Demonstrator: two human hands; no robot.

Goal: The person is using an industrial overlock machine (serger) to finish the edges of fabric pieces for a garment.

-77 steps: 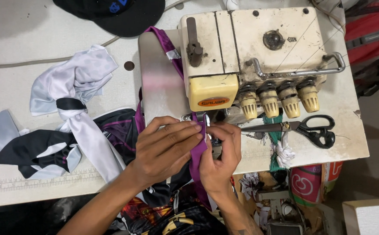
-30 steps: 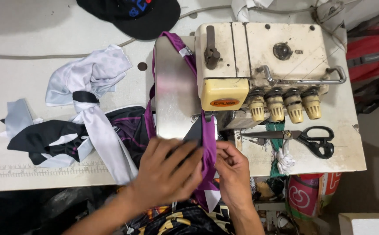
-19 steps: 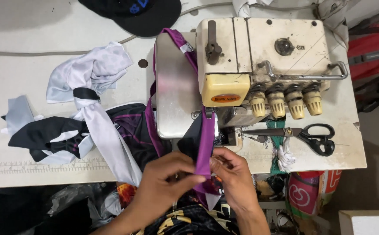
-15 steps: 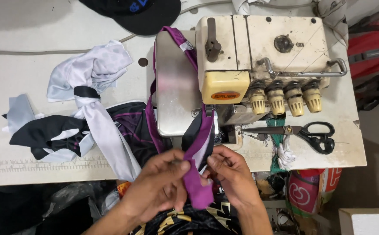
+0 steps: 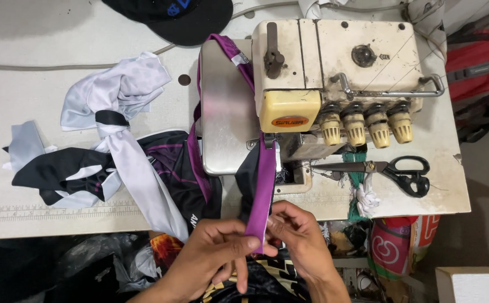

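Both hands slid back along purple strip — scissors beside.

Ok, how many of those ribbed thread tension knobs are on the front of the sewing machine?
4, in one row along the cream sewing machine front, right of its yellow cover: first, second, third, fourth. All are fully visible; none seem hidden.

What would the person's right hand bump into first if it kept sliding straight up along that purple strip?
Probably the sewing machine: the right hand points up the purple strip, which runs under the machine's yellow front cover. Height is hard to judge from above.
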